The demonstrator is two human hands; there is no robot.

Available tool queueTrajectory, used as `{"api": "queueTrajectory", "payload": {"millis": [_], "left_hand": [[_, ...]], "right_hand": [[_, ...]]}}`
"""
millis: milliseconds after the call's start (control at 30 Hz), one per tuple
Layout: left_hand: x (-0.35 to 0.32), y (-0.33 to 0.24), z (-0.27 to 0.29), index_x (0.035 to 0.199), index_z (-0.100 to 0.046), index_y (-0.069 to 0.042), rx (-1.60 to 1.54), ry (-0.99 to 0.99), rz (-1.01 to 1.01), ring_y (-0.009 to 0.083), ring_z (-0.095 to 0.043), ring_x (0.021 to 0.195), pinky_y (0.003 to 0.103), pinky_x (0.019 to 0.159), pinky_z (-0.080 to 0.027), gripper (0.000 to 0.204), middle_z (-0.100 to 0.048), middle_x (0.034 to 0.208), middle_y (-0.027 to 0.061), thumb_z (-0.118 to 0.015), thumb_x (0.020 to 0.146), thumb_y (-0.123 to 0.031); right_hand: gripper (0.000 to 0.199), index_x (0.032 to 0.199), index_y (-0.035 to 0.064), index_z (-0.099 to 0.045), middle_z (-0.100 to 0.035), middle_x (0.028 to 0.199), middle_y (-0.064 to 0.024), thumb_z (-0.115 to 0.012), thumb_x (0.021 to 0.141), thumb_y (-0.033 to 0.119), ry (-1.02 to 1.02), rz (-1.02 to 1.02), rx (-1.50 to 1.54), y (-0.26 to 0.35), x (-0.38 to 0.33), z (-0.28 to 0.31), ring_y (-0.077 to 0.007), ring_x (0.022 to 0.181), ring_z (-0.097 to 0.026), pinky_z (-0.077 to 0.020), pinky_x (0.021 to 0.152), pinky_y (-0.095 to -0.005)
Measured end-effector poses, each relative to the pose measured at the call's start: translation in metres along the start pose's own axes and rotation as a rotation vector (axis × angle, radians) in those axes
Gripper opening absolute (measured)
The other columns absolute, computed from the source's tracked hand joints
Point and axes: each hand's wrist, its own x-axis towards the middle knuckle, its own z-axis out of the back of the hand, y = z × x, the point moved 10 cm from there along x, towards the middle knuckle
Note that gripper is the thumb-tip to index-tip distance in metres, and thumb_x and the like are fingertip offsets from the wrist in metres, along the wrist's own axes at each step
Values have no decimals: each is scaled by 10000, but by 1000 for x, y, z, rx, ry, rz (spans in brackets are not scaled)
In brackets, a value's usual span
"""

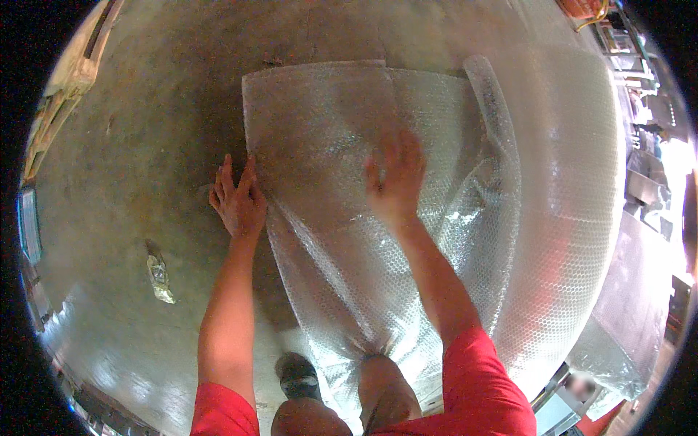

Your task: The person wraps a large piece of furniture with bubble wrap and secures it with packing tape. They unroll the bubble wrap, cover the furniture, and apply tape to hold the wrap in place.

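Note:
A sheet of clear bubble wrap (320, 131) lies spread on the floor, with a fold line near its top middle and creases running down toward my knee. At the sheet's left edge is my left hand (240, 200), its fingers spread and nothing visibly gripped. Over the middle of the sheet I see my right hand (396, 178), slightly blurred, fingers stretched out; whether it touches the plastic is unclear. A big roll of bubble wrap (563, 211) stands close by on the right, next to the sheet's rumpled, folded-over right edge.
A crumpled piece of plastic packaging (160, 278) lies on the concrete floor (145, 131) to the left. Wooden pallets (69, 87) line the far left. Behind the roll, at right, is a wrapped bundle (629, 291). My dark shoe (298, 376) is beside the sheet's lower left edge.

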Motion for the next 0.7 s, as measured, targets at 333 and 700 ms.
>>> {"api": "queueTrajectory", "payload": {"millis": [333, 700], "left_hand": [[3, -10, 13, 1394, -597, -322, -8, -44, -14, 362, -392, 1412, 611, 1143, -252, 470, -409, 1561, 105, -574, 957, -491], [21, 12, -44, 1480, -493, -291, 270, 35, -205, 371, -403, 1411, 596, 1143, -313, 572, -411, 1564, 103, -482, 989, -584]], "right_hand": [[599, 1485, 50, -435, -378, 1545, -244, -591, 970, 316, 175, -74, 211, 1, -112, 57, -443, 1429, -338, -247, 1168, -567], [388, 1169, 53, -663, -700, 977, -257, -569, 950, 360, 1256, -1249, 337, 121, -710, 308, -412, 901, -686, -530, 798, -482]]}}
